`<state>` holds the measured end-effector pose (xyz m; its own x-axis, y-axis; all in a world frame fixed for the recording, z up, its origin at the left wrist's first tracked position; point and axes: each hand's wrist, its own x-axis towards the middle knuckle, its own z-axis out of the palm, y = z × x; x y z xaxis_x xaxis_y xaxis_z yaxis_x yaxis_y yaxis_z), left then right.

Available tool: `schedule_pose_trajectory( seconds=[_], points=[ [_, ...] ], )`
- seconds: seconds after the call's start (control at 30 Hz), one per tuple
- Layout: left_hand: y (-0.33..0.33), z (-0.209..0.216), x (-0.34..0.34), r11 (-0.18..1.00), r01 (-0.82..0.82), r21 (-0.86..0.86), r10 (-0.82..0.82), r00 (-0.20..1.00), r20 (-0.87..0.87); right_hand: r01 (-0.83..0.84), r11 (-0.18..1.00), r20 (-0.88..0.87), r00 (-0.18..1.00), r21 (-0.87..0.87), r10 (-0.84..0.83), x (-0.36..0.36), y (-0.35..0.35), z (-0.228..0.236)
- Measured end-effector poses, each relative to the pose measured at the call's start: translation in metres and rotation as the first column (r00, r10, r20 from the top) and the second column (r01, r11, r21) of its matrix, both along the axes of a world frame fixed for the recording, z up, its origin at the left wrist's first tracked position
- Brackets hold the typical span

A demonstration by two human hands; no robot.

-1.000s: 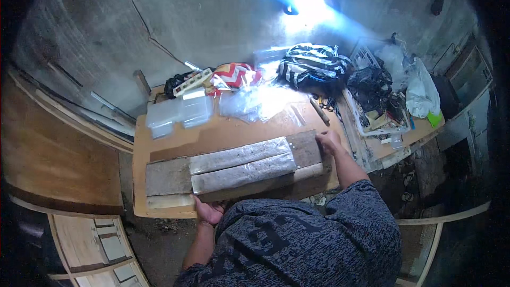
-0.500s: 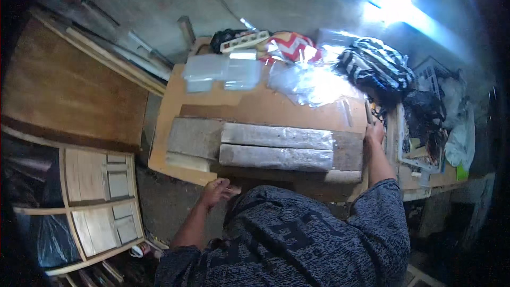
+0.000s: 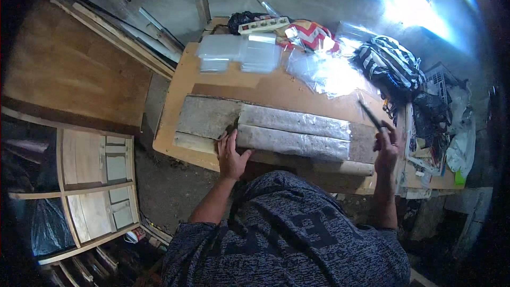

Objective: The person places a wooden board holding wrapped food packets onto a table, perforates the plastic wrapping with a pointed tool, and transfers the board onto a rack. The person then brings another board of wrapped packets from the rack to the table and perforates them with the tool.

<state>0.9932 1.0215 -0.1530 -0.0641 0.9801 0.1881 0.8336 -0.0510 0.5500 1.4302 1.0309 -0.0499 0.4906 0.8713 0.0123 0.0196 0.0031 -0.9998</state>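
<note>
My left hand rests with fingers spread on the near edge of a grey, worn wooden board. Its fingertips reach the left end of two long, pale, flat strips that lie side by side on the board, with a shiny surface like plastic film. Above the right end of the board, my right hand is closed around a thin, dark, blade-like tool. The tool points up and left, away from me, apart from the strips; its exact kind does not show.
Stacked clear plastic sheets and glaring loose plastic lie along the table's far side, near a power strip. A striped black-and-white bag and a cluttered crate stand right. Wooden frames stand left.
My left hand has moved right and forward onto the board's edge. The right hand has come away from the table's right side, lifting the dark tool. The view has shifted slightly.
</note>
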Motion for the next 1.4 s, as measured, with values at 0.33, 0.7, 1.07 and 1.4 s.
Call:
schedule_pose_trajectory(
  seconds=[0.33, 0.7, 1.07, 1.4],
  points=[
    [-0.044, 0.010, -0.016, 0.997, 0.042, -0.061, -0.024, 0.964, 0.266, -0.559, 0.823, 0.431, 0.722, -0.097, 0.541, -0.192, -0.041, 0.053],
    [-0.057, 0.005, -0.025, 0.996, 0.073, -0.052, -0.064, 0.986, 0.156, -0.435, 0.875, 0.622, 0.631, -0.211, 0.464, -0.155, -0.056, 0.032],
    [-0.047, -0.004, 0.010, 0.991, 0.115, -0.072, -0.103, 0.984, 0.146, -0.233, 0.931, 0.540, 0.764, -0.279, 0.353, -0.070, -0.079, 0.018],
    [-0.044, -0.010, 0.030, 0.997, 0.070, -0.013, -0.068, 0.989, 0.135, 0.012, 0.993, 0.423, 0.905, -0.116, 0.038, -0.013, -0.107, 0.007]
  ],
)
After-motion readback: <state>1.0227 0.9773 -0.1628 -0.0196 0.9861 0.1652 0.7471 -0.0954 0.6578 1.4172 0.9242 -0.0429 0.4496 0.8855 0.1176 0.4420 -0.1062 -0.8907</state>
